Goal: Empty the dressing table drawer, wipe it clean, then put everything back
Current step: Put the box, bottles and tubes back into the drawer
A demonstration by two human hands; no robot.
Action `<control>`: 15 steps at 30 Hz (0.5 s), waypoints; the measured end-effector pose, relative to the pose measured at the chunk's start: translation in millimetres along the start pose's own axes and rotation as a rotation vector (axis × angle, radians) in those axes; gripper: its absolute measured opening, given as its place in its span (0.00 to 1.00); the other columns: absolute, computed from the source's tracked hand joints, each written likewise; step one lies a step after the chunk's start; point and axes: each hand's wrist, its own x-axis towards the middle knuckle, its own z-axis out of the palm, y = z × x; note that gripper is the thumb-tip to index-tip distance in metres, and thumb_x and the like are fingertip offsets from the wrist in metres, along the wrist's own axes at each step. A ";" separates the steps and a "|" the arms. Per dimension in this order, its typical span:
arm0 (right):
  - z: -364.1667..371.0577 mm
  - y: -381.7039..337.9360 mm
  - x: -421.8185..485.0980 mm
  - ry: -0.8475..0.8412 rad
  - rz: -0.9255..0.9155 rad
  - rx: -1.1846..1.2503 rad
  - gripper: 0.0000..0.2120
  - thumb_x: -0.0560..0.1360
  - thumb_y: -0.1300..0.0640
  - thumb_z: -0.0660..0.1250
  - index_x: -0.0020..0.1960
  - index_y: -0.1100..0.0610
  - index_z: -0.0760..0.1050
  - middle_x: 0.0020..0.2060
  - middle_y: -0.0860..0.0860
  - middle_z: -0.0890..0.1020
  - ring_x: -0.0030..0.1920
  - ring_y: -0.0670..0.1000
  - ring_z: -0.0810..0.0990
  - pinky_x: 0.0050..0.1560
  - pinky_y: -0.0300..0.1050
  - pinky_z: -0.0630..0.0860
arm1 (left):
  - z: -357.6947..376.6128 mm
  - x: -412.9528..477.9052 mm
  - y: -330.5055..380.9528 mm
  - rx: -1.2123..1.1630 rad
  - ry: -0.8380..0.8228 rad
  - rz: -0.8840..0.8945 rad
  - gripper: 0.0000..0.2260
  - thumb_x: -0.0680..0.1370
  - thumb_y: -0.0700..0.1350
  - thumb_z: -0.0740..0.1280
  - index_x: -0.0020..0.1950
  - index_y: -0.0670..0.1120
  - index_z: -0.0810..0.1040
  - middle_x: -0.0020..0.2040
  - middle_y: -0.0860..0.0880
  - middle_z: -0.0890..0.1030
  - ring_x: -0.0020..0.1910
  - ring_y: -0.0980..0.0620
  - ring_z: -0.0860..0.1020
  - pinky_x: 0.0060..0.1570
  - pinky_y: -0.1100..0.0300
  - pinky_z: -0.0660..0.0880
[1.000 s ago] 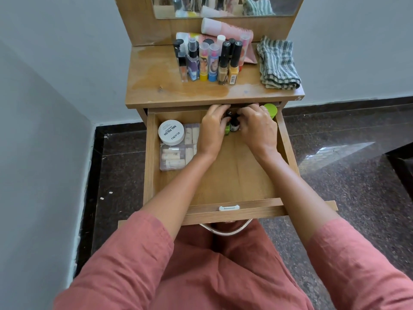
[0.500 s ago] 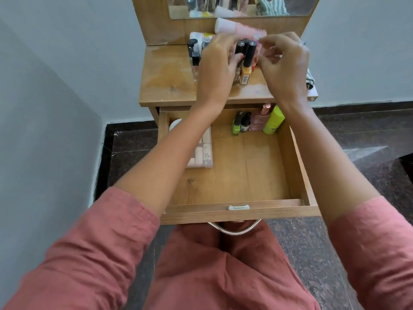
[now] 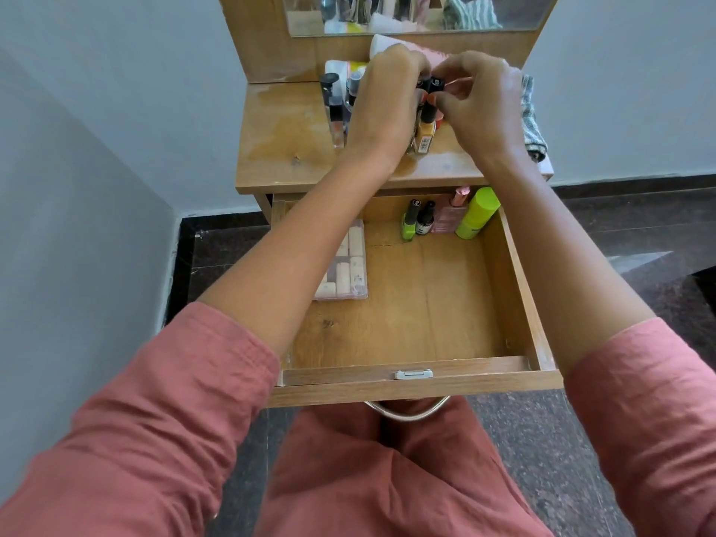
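Note:
The wooden drawer [image 3: 515,288] stands pulled out below the dressing table top [image 3: 283,149]. Along its back wall stand a green nail polish [image 3: 408,225], a small dark bottle [image 3: 425,223], a pink bottle [image 3: 449,215] and a lime green bottle [image 3: 477,213]; a clear compartment box [image 3: 348,265] lies at the left. Both hands are up over the cluster of bottles on the table top. My left hand [image 3: 387,98] curls round the bottles from the left. My right hand [image 3: 480,98] pinches the black cap of a yellow bottle [image 3: 425,135].
A striped cloth [image 3: 532,122] lies folded at the right of the table top, partly behind my right hand. A pink and white tube [image 3: 381,44] lies against the mirror base. A tall clear bottle [image 3: 335,110] stands left of the cluster. Walls close in on the left.
Both hands have left the bottles at the back of the drawer and risen to the cluster on the table top, where they now close on the black-capped bottles.

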 end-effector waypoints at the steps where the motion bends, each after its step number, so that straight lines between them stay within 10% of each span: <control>1: 0.8 0.4 0.4 -0.001 0.009 0.013 0.11 0.70 0.66 0.66 0.51 0.60 0.79 0.47 0.53 0.82 0.46 0.50 0.81 0.43 0.30 0.75 | -0.2 0.3 0.7 -0.005 -0.009 -0.015 0.07 0.74 0.35 0.64 0.47 0.40 0.81 0.43 0.48 0.80 0.33 0.63 0.75 0.35 0.74 0.72; 15: -18.7 -7.8 -13.8 -0.053 -0.016 0.018 0.12 0.70 0.67 0.67 0.52 0.61 0.81 0.41 0.47 0.78 0.31 0.25 0.72 0.37 0.21 0.68 | -10.2 -3.6 11.2 0.035 -0.068 -0.025 0.08 0.74 0.35 0.65 0.52 0.40 0.80 0.49 0.45 0.82 0.45 0.52 0.79 0.46 0.64 0.75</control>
